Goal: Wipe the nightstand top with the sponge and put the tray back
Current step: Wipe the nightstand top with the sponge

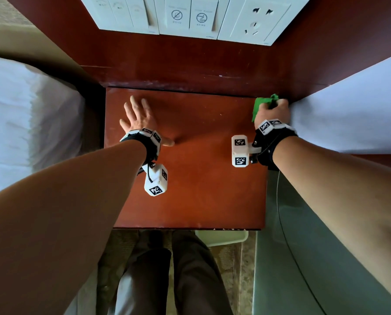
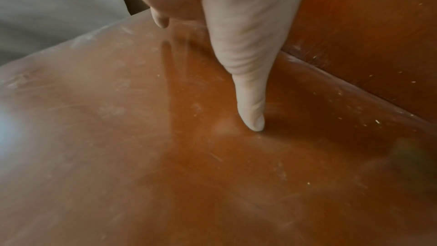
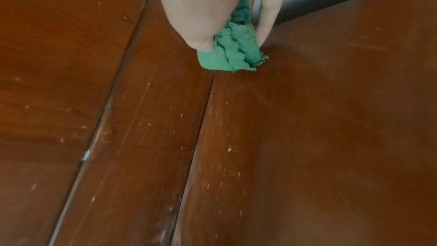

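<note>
We see white bedding point(image 1: 24, 114) bordering the nightstand top point(image 1: 196, 183) on the left, and a second white bed edge point(image 1: 349, 110) on the right, just beside the working hand. A wooden wall panel point(image 1: 190, 62) rises behind the top and carries a white switch and socket plate point(image 1: 190, 17). A pale bin point(image 1: 221, 237) sits on the floor below the front edge.

We note the left hand point(image 1: 140, 119) lying flat on the rear left of the top, fingers spread wide and straight, thumb point(image 2: 250, 111) tip touching the wood. The right hand point(image 1: 273, 112) grips the green sponge point(image 3: 227, 55), fingers curled round it, pressing it into the rear right corner against the panel joint. The tray is out of view.
</note>
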Motion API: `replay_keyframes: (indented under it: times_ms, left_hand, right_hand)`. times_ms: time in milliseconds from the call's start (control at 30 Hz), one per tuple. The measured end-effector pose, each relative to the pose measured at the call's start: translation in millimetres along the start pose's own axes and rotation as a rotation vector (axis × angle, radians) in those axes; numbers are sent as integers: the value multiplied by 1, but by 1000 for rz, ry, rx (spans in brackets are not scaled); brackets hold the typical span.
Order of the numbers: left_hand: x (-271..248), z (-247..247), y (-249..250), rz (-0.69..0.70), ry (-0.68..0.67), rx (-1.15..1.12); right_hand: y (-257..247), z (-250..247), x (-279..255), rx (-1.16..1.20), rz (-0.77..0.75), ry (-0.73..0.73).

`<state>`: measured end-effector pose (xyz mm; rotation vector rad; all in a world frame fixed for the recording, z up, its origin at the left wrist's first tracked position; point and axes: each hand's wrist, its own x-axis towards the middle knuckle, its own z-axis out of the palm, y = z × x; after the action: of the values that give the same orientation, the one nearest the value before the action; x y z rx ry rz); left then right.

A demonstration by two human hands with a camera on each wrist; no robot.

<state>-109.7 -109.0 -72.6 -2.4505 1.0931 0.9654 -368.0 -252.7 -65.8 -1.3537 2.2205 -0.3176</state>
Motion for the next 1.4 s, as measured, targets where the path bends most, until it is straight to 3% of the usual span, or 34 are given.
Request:
replay_keyframes:
  times_ms: [167, 333, 567, 1000, 1100, 1233, 1400]
  left_hand:
    - [1, 5, -2, -44, 10, -13]
    - [1, 8, -3, -41, 34, 8]
    - [1, 6, -2, -43, 10, 22]
    - [1, 2, 0, -51, 3, 23]
    - [0, 1, 1, -58, 12, 37]
    - [0, 1, 0, -53, 16, 36]
    - [0, 2, 0, -45, 24, 30]
  right_hand:
    - [3, -5, 19, -117, 49, 66]
    - [2, 6, 17, -111, 35, -60]
    - [-17, 44, -27, -86, -177, -12]
    - [-60, 92, -76, -114, -622, -376]
    - [-56, 86, -78, -14, -594, -325]
    - [-33, 65, -61, 100, -415, -137]
    - [-8, 41, -29, -12, -247, 23]
